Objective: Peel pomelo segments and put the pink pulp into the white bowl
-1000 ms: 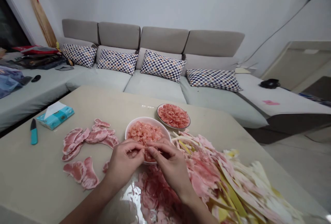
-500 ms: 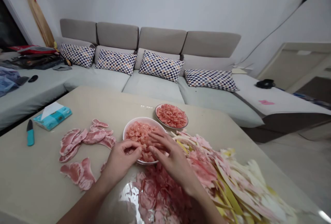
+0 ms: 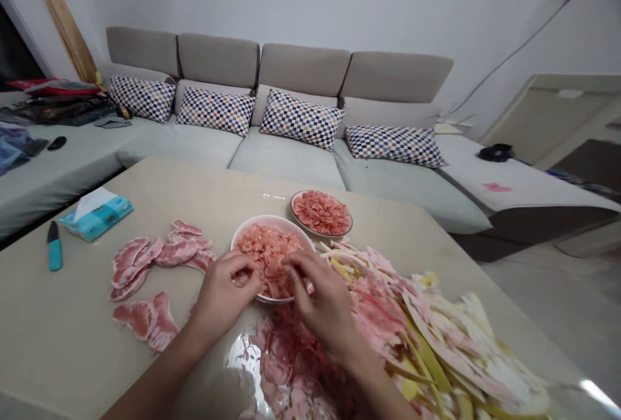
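Two bare hands: your fingertips have just parted, so the pink pulp [image 3: 264, 248] shows between them, right of lower centre.
Scraps: a wet heap of thin skins [image 3: 279, 368] lies at bottom centre, below your right hand.
Left hand [image 3: 223, 290]: thumb and forefinger curled close at the bowl's near-left edge; you cannot tell if they pinch anything.
Right hand [image 3: 327, 300]: fingers bent towards the thumb over the near-right rim; a grip on anything is unclear.
Peel pile [image 3: 431, 362]: fills the lower right, hemming in your right side.
Bowl [image 3: 262, 220]: round and white, between and beyond your hands, its far rim uncovered.
Segments [image 3: 179, 252]: skinned pink wedges in groups, left of centre, with bare table [image 3: 58, 316] to their left.
Knife [image 3: 55, 252]: far left, beside the tissue pack [image 3: 101, 216].
Plate [image 3: 323, 234]: pulp-filled, just beyond the bowl.
Table's far edge: open room left of the plate, then the sofa [image 3: 286, 161].
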Action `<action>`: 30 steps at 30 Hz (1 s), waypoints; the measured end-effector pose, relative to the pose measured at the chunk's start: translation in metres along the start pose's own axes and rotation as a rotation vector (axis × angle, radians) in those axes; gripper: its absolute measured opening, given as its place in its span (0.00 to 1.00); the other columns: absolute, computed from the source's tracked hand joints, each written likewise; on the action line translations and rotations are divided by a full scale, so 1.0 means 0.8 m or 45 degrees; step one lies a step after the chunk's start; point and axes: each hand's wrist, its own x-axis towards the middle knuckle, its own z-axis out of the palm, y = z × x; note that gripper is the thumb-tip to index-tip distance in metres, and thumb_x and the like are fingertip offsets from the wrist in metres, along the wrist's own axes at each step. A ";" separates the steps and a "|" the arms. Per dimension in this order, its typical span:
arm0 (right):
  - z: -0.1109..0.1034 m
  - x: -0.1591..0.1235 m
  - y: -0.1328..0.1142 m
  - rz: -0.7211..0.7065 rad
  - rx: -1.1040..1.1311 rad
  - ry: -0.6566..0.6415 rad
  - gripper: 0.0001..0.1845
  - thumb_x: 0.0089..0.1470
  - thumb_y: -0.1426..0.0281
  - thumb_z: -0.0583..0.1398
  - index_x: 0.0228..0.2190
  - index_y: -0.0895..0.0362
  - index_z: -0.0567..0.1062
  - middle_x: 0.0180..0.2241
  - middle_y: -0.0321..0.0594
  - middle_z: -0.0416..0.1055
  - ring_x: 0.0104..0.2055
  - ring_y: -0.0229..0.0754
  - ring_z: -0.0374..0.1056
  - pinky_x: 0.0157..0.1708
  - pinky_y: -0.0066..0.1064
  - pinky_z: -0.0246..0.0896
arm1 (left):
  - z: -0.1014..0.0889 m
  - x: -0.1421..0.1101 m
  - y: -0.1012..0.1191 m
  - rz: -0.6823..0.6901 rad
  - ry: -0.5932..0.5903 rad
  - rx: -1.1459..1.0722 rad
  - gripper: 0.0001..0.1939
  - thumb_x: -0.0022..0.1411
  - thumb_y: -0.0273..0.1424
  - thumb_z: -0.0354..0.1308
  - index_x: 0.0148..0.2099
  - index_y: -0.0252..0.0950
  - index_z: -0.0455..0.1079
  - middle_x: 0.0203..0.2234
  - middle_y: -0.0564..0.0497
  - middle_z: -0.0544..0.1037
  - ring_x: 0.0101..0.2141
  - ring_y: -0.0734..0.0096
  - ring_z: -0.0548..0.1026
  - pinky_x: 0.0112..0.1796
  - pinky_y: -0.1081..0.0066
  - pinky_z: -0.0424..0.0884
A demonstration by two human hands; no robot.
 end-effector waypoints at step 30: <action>-0.004 0.001 0.003 -0.173 0.206 -0.152 0.13 0.59 0.77 0.58 0.40 0.52 0.79 0.34 0.39 0.79 0.36 0.40 0.74 0.38 0.31 0.68 | 0.002 -0.007 0.007 -0.212 -0.330 -0.206 0.07 0.57 0.30 0.57 0.30 0.35 0.76 0.26 0.53 0.77 0.30 0.71 0.72 0.33 0.75 0.65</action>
